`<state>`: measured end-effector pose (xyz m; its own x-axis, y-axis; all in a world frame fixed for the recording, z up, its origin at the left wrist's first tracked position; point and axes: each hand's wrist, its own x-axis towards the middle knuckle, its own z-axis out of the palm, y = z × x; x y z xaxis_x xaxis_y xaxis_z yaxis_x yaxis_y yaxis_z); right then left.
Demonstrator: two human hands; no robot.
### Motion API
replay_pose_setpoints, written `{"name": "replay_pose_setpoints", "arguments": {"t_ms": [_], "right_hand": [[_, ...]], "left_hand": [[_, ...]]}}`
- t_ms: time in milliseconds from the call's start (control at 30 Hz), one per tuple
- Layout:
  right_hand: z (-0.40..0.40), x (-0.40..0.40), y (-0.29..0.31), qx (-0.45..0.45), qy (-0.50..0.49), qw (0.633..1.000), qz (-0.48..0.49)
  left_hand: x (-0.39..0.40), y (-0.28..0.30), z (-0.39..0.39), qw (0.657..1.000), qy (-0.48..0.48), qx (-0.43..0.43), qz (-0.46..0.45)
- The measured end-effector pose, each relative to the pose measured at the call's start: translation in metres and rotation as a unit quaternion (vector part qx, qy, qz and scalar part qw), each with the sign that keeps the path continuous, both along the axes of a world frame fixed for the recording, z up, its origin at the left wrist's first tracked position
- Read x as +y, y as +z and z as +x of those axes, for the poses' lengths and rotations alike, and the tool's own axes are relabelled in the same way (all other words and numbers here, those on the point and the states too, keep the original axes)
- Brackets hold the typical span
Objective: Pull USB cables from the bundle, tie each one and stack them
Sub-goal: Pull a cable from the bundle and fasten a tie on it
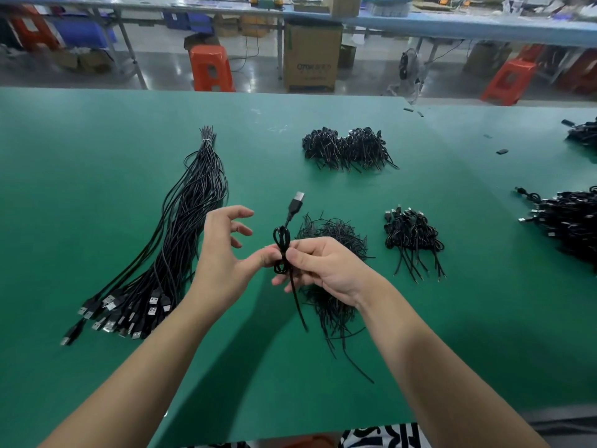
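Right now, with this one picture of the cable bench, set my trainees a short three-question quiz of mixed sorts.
1. True or false: the coiled cable is lying on the green table.
2. Which of the hands pinches the coil's middle: A left hand, B right hand, C both?
3. Fill in: the long untied bundle is bound near its far end, and its USB plugs point ____ the person.

Key: 1 false, it is held in the air; 2 C; 3 toward.
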<state>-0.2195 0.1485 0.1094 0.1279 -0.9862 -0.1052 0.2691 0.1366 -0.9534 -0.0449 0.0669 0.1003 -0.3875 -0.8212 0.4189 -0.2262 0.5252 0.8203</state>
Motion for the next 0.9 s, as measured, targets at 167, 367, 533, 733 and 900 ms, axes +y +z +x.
{"name": "replay_pose_setpoints", "arguments": {"t_ms": [167,367,533,733,900], "right_hand": [[-0.007,-0.002,-0.003,-0.005,-0.052,0.997,0.048],[-0.022,-0.004,-0.005,0.006,-0.153,0.986,0.069],[-0.053,-0.004,-0.008,0.152,-0.205,0.962,0.102],[-0.125,-0.008,-0.002,0.439,-0.283,0.842,0.133],[-0.213,-0.012,0.002,0.595,-0.286,0.71,0.245]], "left_hand": [[-0.001,-0.011,-0.004,1.0,-0.005,-0.011,0.012],[-0.022,-0.05,-0.012,0.995,0.077,-0.067,0.019],[-0.046,-0.097,-0.017,0.937,0.128,-0.324,0.016],[-0.042,-0.134,-0.018,0.882,0.155,-0.442,-0.046],[-0.045,-0.141,-0.016,0.887,0.174,-0.422,-0.069]]}}
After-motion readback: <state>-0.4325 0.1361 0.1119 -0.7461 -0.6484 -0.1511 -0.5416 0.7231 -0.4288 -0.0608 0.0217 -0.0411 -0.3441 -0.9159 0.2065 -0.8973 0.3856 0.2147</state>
